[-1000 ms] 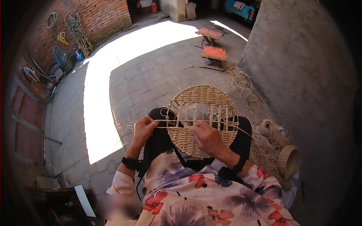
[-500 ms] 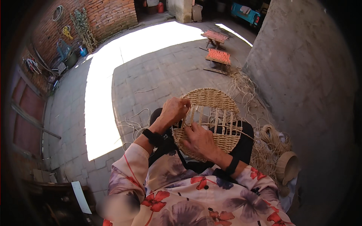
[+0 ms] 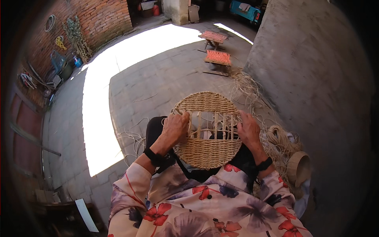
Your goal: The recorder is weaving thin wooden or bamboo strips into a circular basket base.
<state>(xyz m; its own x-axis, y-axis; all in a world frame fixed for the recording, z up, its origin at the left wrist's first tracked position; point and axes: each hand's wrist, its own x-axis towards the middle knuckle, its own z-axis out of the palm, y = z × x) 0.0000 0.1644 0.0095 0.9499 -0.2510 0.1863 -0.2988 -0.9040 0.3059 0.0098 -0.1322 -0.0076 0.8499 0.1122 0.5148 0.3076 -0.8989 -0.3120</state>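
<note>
A round mat (image 3: 207, 152) of straw-coloured cord rests over my lap. Its top and bottom bands are densely woven, while the middle shows bare upright strands with gaps between them. My left hand (image 3: 175, 127) grips the left rim beside the open middle, fingers curled over the edge. On the opposite side, my right hand (image 3: 249, 129) is closed around the right rim at about the same height. The fingertips of both hands are partly hidden by the rim.
Loose cord (image 3: 248, 89) trails along the floor to the right. A coil of cord (image 3: 277, 136) and a woven basket (image 3: 299, 168) lie by my right side. Two small stools with red woven seats (image 3: 218, 57) stand ahead, near a grey wall (image 3: 312, 79).
My right hand has moved from the mat's lower middle to its right rim. The left hand has lowered along the left rim, and the mat now sits more level.
</note>
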